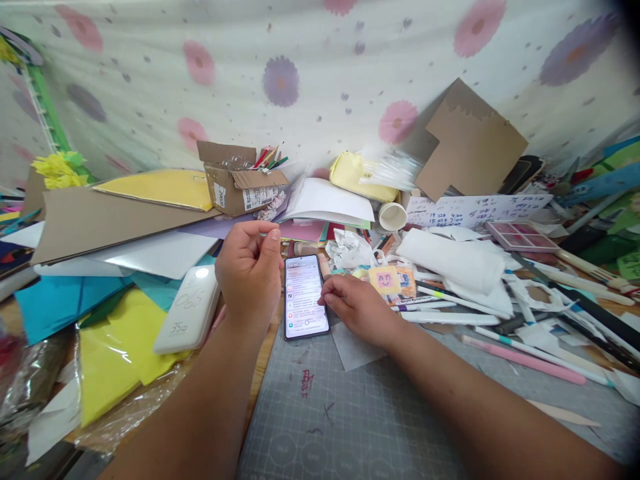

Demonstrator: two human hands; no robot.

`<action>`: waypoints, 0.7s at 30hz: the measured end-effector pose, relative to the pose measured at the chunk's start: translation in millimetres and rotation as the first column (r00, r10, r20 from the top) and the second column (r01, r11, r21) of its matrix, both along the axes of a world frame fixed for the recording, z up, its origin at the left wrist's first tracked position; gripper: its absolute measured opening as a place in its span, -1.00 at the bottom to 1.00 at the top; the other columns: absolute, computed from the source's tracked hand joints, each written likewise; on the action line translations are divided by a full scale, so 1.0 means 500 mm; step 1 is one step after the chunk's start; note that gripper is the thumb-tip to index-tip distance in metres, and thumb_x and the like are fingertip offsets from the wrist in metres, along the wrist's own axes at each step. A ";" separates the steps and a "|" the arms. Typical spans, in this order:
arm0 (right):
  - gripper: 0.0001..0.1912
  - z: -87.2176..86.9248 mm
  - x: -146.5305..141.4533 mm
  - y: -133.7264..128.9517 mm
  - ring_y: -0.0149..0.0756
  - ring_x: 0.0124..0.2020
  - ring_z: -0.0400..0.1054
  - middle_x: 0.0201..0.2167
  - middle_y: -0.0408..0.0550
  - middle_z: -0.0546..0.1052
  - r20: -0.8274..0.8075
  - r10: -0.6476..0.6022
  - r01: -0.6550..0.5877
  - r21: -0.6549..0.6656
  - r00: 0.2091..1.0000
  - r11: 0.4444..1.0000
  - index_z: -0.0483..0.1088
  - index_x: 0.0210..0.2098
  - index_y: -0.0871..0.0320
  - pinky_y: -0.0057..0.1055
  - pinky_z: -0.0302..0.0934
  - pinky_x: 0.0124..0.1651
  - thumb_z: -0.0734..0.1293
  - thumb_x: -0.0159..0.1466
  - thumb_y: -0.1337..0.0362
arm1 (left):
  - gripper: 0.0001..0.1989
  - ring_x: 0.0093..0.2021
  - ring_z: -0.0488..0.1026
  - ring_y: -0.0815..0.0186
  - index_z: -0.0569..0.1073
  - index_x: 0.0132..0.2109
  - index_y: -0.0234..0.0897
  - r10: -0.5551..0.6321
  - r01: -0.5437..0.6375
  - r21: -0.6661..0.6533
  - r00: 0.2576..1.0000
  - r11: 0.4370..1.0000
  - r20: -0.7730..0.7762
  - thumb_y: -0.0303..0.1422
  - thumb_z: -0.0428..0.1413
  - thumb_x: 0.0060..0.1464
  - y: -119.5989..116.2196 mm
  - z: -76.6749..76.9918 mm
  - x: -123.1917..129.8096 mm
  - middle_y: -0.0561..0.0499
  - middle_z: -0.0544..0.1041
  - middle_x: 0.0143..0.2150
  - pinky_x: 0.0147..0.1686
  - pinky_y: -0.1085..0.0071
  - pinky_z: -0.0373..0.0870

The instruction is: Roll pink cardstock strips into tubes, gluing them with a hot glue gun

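A smartphone (305, 300) with a lit screen, showing 10:00 and a list of notifications, lies at the back edge of the grey cutting mat (320, 413). My right hand (357, 307) is at the phone's right edge, its fingers curled together; whether they hold anything is hidden. Left of the phone, my left hand (253, 267) is raised with curled fingers, thumb near the index finger, and I cannot make out anything between them. A white power bank (187, 313) lies left of my left hand. A small grey paper piece (357, 350) lies beneath my right wrist.
Yellow sheets (120, 347) and blue paper (65, 300) are at the left. Behind stand an open cardboard box (230, 187) with pencils, a yellow pouch (350, 175) and a paper cup (393, 217). Pens, crumpled paper (347, 249) and a pink stick (525, 360) crowd the right.
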State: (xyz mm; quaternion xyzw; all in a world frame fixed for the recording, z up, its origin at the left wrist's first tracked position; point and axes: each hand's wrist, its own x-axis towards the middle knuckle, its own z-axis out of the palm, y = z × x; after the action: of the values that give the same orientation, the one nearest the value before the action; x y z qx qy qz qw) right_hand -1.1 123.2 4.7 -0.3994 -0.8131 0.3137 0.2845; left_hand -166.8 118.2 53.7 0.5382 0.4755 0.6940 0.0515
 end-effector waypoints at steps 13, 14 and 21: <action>-0.86 0.000 0.006 0.000 -0.33 -0.28 0.40 -0.38 -0.15 0.57 -0.103 -0.016 0.015 -0.008 0.995 1.000 0.33 -0.39 0.11 -0.39 0.18 -0.20 0.22 0.28 0.42 | -0.99 -0.69 0.19 0.48 0.46 -0.27 -0.20 -0.014 0.013 0.006 1.000 1.000 0.010 -0.38 0.15 0.13 -0.001 0.000 0.001 0.22 0.28 -0.66 -0.71 0.54 0.09; -0.86 0.000 0.005 0.000 -0.32 -0.29 0.40 -0.39 -0.15 0.56 -0.098 -0.013 0.012 -0.004 0.995 1.000 0.33 -0.40 0.11 -0.39 0.18 -0.20 0.22 0.27 0.42 | -0.99 -0.69 0.19 0.48 0.46 -0.27 -0.20 -0.015 0.015 0.007 1.000 1.000 0.010 -0.39 0.15 0.12 -0.001 0.000 0.001 0.22 0.27 -0.66 -0.71 0.54 0.09; -0.85 -0.007 0.003 0.005 -0.32 -0.31 0.37 -0.41 -0.14 0.55 -0.089 0.013 -0.011 0.021 0.996 1.000 0.32 -0.42 0.12 -0.39 0.16 -0.21 0.22 0.28 0.41 | -0.99 -0.69 0.20 0.49 0.46 -0.28 -0.21 -0.025 0.024 0.015 1.000 1.000 0.012 -0.41 0.14 0.12 -0.001 0.002 0.001 0.22 0.28 -0.66 -0.71 0.56 0.11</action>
State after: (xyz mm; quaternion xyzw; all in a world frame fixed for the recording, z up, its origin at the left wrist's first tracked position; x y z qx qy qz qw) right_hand 0.5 125.5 1.2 -0.3773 -0.8051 0.3245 0.3226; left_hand -166.1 117.8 54.5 0.5402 0.4633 0.7001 0.0586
